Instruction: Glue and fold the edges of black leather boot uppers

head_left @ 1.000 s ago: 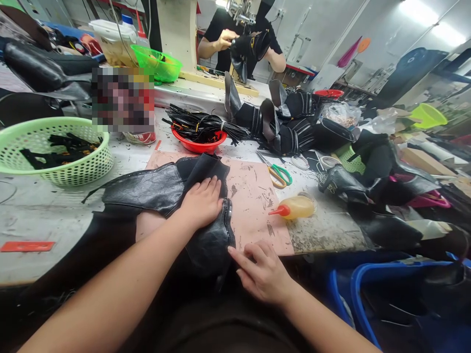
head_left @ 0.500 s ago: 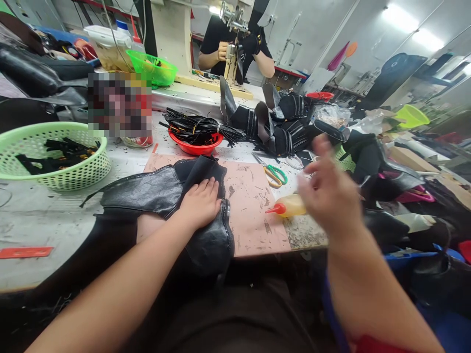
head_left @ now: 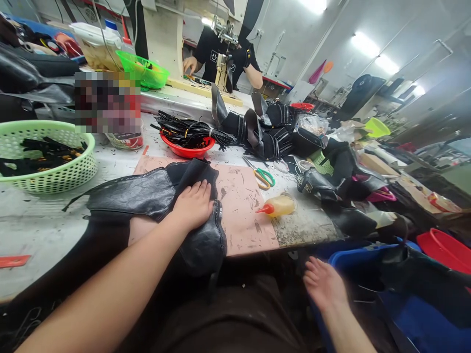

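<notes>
My left hand [head_left: 193, 203] lies flat on a black leather boot upper [head_left: 134, 191], its fingers stretched over a folded dark flap. The upper has a stitched edge and rests partly on a pinkish work board [head_left: 243, 215], its lower part hanging past the table edge. My right hand [head_left: 324, 284] is off the table, low on the right beside a blue bin [head_left: 353, 255]. Its fingers are apart and slightly bent, with nothing in them. A glue bottle [head_left: 281, 206] with a red nozzle lies on the table, and scissors [head_left: 265, 179] with green and yellow handles lie behind it.
A red bowl [head_left: 187, 151] with bundled black strips and a pale green basket [head_left: 83, 164] stand on the table. Black boot pieces [head_left: 253, 132] are piled behind the scissors. Across the table, a person [head_left: 211, 56] sits at a sewing machine [head_left: 165, 41]. A red basin [head_left: 447, 252] is at right.
My right hand has dropped from above the glue bottle to below the table edge by the blue bin. My left hand stays on the upper. The view has turned slightly right.
</notes>
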The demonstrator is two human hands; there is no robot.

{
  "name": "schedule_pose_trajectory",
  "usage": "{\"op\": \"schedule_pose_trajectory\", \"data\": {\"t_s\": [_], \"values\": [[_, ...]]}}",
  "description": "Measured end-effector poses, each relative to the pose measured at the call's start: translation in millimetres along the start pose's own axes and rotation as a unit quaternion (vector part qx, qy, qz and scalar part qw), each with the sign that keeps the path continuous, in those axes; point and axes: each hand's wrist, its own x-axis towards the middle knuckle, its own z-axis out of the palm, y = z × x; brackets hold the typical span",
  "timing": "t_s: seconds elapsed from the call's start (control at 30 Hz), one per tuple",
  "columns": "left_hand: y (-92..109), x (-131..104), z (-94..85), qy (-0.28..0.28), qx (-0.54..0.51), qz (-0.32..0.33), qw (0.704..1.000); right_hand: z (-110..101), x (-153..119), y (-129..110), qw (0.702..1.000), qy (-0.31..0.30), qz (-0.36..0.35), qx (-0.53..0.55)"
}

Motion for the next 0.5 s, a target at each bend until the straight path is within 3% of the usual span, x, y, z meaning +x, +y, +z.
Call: {"op": "schedule_pose_trajectory", "data": {"t_s": [0.07, 0.13, 0.3, 0.37, 0.43, 0.5], "values": [[0, 0, 0.3, 0.002, 0.003, -0.002, 1.000, 11, 1, 14, 0.998, -0.017, 0.028, 0.052], [0, 0, 0.3, 0.002, 0.007, -0.003, 1.000, 18, 6, 8, 0.994, -0.019, 0.037, 0.097], [0, 1, -2.3, -0.003, 0.013, -0.003, 1.000, 35, 8, -51, 0.973, -0.028, 0.017, 0.228], [1, 1, -3.7, -0.007, 0.013, -0.003, 1.000, 49, 0, -69, 0.982, -0.085, -0.017, 0.169], [1, 1, -4.3, -0.011, 0.012, -0.005, 1.000, 67, -9, -72, 0.981, -0.175, -0.082, -0.003], [1, 1, -3.9, -0.013, 0.011, -0.005, 1.000, 87, -19, -59, 0.930, -0.265, -0.166, -0.194]]}}
